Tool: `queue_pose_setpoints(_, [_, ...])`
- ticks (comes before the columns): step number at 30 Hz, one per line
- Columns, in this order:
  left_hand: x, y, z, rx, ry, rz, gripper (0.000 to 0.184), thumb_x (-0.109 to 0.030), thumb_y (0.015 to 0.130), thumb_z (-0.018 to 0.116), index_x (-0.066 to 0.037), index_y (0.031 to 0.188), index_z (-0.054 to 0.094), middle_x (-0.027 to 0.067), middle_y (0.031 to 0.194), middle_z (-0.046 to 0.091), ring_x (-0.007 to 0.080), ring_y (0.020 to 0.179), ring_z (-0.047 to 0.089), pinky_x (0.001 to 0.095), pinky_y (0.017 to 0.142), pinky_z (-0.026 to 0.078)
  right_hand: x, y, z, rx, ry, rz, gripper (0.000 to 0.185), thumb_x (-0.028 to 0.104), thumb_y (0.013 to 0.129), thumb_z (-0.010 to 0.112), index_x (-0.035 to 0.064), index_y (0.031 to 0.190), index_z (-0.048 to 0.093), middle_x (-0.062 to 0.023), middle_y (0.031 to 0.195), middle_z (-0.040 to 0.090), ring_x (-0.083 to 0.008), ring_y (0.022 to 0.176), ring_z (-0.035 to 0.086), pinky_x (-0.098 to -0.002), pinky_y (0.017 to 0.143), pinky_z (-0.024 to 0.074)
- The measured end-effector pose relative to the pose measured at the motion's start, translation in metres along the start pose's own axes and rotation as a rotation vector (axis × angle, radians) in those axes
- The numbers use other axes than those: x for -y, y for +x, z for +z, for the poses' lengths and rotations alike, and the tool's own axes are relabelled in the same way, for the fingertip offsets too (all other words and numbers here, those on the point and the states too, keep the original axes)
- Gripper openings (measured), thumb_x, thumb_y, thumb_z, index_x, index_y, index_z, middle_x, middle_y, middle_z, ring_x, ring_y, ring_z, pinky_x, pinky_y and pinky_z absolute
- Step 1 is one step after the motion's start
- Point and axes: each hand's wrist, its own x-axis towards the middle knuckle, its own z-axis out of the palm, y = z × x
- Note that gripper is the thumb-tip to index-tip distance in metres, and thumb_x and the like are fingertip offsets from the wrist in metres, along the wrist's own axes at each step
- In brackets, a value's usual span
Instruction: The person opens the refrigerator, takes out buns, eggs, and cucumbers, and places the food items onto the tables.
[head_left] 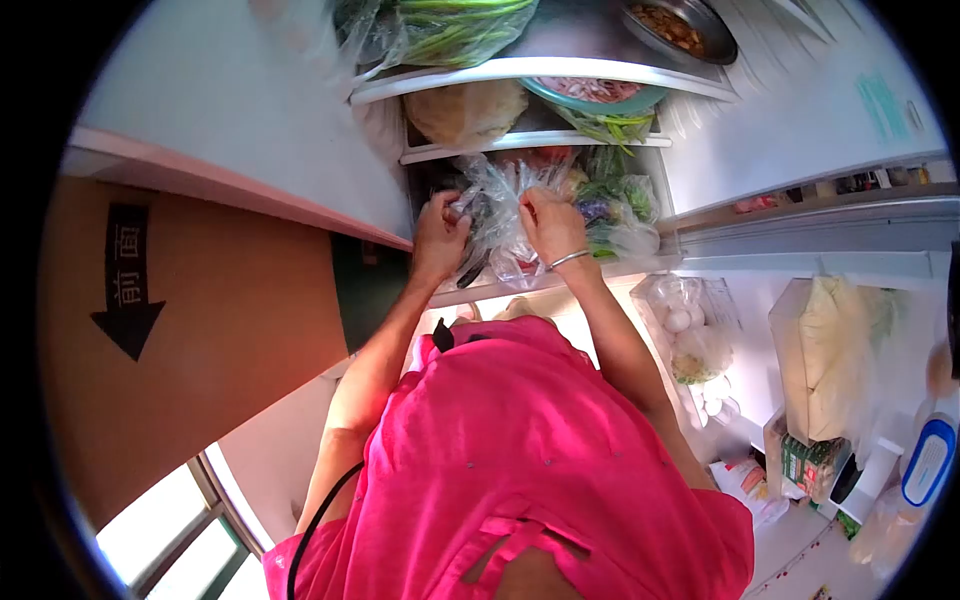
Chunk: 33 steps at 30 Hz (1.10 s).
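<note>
A clear plastic bag (pixel 497 212) lies crumpled in the bottom compartment of an open fridge, among other bagged vegetables. My left hand (pixel 441 236) pinches the bag's left side, fingers curled. On the other side, my right hand (pixel 553 229), with a bracelet at the wrist, grips a bunched-up part of the same bag. What the bag contains is hard to make out. Just right of my right hand are bagged green and purple vegetables (pixel 608 205), and something dark and long (pixel 470 272) lies below my left hand.
Above, one shelf (pixel 540 68) bears bagged green stalks (pixel 465 30) and a metal bowl (pixel 683 32). Under it are a green-rimmed bowl (pixel 600 100) and a large pale bundle (pixel 465 110). The open door on the right holds eggs (pixel 680 310) and packages. A cardboard box (pixel 190 330) stands left.
</note>
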Motion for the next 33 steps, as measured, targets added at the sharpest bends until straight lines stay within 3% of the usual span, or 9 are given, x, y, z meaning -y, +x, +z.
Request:
queue_pose_setpoints(4, [0.001, -0.006, -0.008, -0.111, 0.048, 0.053, 0.016, -0.008, 0.078, 0.068, -0.001, 0.084, 0.055, 0.0098, 0.075, 0.052, 0.0191, 0.066, 0.053, 0.0349, 0.061, 0.043, 0.000, -0.002, -0.002, -0.019, -0.031, -0.040, 0.014, 0.021, 0.088, 0.056, 0.0076, 0.092, 0.057, -0.0157, 0.086, 0.062, -0.0369, 0.076, 0.062, -0.0468, 0.065, 0.0494])
queue_pose_setpoints(12, [-0.018, -0.024, -0.032, -0.175, -0.318, 0.020, 0.014, -0.006, 0.085, 0.063, -0.003, 0.093, 0.051, -0.0004, 0.080, 0.050, 0.0079, 0.073, 0.049, 0.0231, 0.066, 0.042, 0.038, -0.008, 0.010, -0.074, 0.118, -0.095, 0.015, 0.017, 0.086, 0.059, 0.0057, 0.096, 0.058, -0.0147, 0.087, 0.062, -0.0357, 0.077, 0.062, -0.0445, 0.065, 0.0498])
queue_pose_setpoints(18, [-0.035, -0.029, -0.049, -0.135, -0.264, -0.024, 0.013, -0.005, 0.086, 0.060, -0.005, 0.095, 0.051, -0.0015, 0.086, 0.051, 0.0066, 0.080, 0.050, 0.0221, 0.070, 0.042, 0.047, 0.002, 0.015, -0.109, 0.167, -0.103, 0.015, 0.015, 0.087, 0.059, 0.0051, 0.099, 0.059, -0.0143, 0.089, 0.062, -0.0361, 0.079, 0.062, -0.0449, 0.066, 0.0490])
queue_pose_setpoints(21, [-0.041, -0.031, -0.048, -0.134, -0.180, 0.051, 0.022, -0.008, 0.084, 0.064, -0.002, 0.101, 0.052, 0.0019, 0.082, 0.049, 0.0107, 0.071, 0.046, 0.0259, 0.066, 0.041, 0.026, 0.012, 0.011, -0.165, 0.129, -0.147, 0.011, 0.014, 0.087, 0.059, 0.0065, 0.095, 0.059, -0.0146, 0.085, 0.060, -0.0359, 0.076, 0.062, -0.0452, 0.064, 0.0487])
queue_pose_setpoints(23, [-0.060, -0.028, -0.056, -0.126, 0.104, 0.244, 0.028, -0.006, 0.081, 0.063, 0.000, 0.107, 0.053, 0.0100, 0.092, 0.052, 0.0201, 0.078, 0.050, 0.0306, 0.071, 0.044, 0.037, 0.021, -0.014, -0.187, 0.156, -0.176, 0.011, 0.012, 0.086, 0.060, 0.0060, 0.096, 0.060, -0.0145, 0.084, 0.059, -0.0356, 0.074, 0.061, -0.0441, 0.063, 0.0491])
queue_pose_setpoints(24, [-0.070, -0.025, -0.059, -0.138, 0.095, 0.314, 0.034, -0.002, 0.078, 0.063, 0.000, 0.111, 0.053, 0.0165, 0.102, 0.051, 0.0282, 0.088, 0.051, 0.0344, 0.077, 0.045, 0.047, 0.029, -0.029, -0.197, 0.166, -0.186, 0.012, 0.012, 0.086, 0.060, 0.0057, 0.096, 0.060, -0.0145, 0.083, 0.059, -0.0355, 0.073, 0.061, -0.0435, 0.063, 0.0492])
queue_pose_setpoints(27, [-0.092, -0.014, -0.064, -0.241, 0.076, 0.497, 0.037, 0.001, 0.077, 0.063, -0.001, 0.112, 0.053, 0.0168, 0.108, 0.051, 0.0291, 0.095, 0.051, 0.0349, 0.081, 0.045, 0.093, 0.060, -0.082, -0.352, 0.275, -0.294, 0.013, 0.011, 0.086, 0.061, 0.0043, 0.098, 0.061, -0.0147, 0.082, 0.059, -0.0341, 0.071, 0.062, -0.0418, 0.062, 0.0499])
queue_pose_setpoints(30, [-0.117, -0.005, -0.073, -0.263, 0.040, 0.537, 0.042, 0.006, 0.075, 0.063, -0.002, 0.114, 0.053, 0.0135, 0.111, 0.052, 0.0249, 0.097, 0.052, 0.0329, 0.083, 0.046, 0.135, 0.100, -0.115, -0.461, 0.272, -0.371, 0.015, 0.013, 0.086, 0.061, 0.0031, 0.098, 0.060, -0.0147, 0.082, 0.059, -0.0328, 0.071, 0.063, -0.0408, 0.060, 0.0502])
queue_pose_setpoints(33, [-0.126, 0.001, -0.068, -0.276, -0.111, 0.520, 0.039, 0.009, 0.075, 0.060, -0.001, 0.112, 0.053, 0.0126, 0.113, 0.050, 0.0224, 0.098, 0.053, 0.0304, 0.083, 0.047, 0.160, 0.146, -0.111, -0.564, 0.047, -0.466, 0.022, 0.018, 0.084, 0.065, 0.0030, 0.099, 0.059, -0.0140, 0.084, 0.060, -0.0332, 0.074, 0.064, -0.0396, 0.061, 0.0525])
